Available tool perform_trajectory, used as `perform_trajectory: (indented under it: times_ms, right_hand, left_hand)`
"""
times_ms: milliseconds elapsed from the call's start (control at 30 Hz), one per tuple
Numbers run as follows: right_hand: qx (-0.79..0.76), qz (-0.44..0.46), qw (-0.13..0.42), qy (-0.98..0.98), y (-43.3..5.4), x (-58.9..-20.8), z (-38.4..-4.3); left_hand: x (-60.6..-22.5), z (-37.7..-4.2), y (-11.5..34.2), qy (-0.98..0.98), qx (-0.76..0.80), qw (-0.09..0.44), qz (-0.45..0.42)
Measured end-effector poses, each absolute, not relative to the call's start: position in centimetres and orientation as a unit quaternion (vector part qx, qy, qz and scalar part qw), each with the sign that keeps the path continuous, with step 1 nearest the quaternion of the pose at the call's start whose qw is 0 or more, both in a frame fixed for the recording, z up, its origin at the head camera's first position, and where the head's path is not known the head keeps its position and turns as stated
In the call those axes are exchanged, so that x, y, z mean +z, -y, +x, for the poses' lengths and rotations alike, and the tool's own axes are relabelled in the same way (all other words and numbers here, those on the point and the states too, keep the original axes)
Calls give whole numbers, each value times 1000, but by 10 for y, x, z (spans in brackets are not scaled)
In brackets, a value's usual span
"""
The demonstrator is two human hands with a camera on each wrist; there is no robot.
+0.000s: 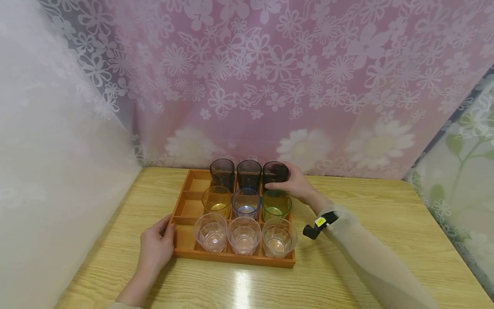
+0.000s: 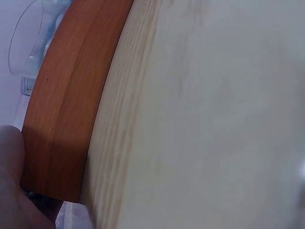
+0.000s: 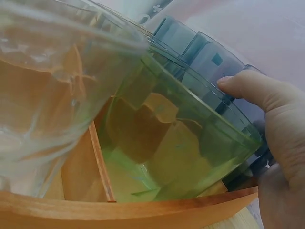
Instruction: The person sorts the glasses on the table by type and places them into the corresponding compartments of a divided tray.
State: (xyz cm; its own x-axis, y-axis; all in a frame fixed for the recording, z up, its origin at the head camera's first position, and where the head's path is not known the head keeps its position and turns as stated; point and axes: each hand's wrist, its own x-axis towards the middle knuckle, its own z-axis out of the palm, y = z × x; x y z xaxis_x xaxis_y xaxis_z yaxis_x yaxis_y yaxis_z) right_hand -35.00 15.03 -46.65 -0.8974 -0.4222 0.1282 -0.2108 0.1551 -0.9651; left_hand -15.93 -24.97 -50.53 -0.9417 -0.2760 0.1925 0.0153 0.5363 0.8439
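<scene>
A wooden compartment tray (image 1: 235, 258) bears three rows of glasses. My left hand (image 1: 157, 246) holds the tray's left side near its front corner, thumb against the wall. In the left wrist view the thumb (image 2: 10, 152) lies at the wood. My right hand (image 1: 295, 186) grips the dark glass (image 1: 275, 171) at the back right, thumb across its near side, other fingers mostly hidden behind. Nearer stand a green glass (image 1: 276, 206), a blue-rimmed glass (image 1: 246, 199) and a yellow glass (image 1: 216, 199). In the right wrist view the green glass (image 3: 167, 138) partly covers the dark ones.
Two more dark glasses, one in the middle (image 1: 249, 174) and one at left (image 1: 222, 171), share the back row. Three clear glasses (image 1: 244, 236) fill the front. The tray stands on a wood-grain table (image 1: 366, 223), before a pink flowered curtain (image 1: 247, 86).
</scene>
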Motion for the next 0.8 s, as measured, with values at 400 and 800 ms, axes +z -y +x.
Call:
perform_trajectory:
  times_ms: [400, 800]
  right_hand:
    - [-603, -208, 88, -765, -160, -455, -346]
    - [-597, -207, 62, -773, -191, -433, -330]
  left_hand:
    - [-509, -165, 253, 868, -465, 158, 75]
    - [-514, -173, 266, 878, -451, 151, 51]
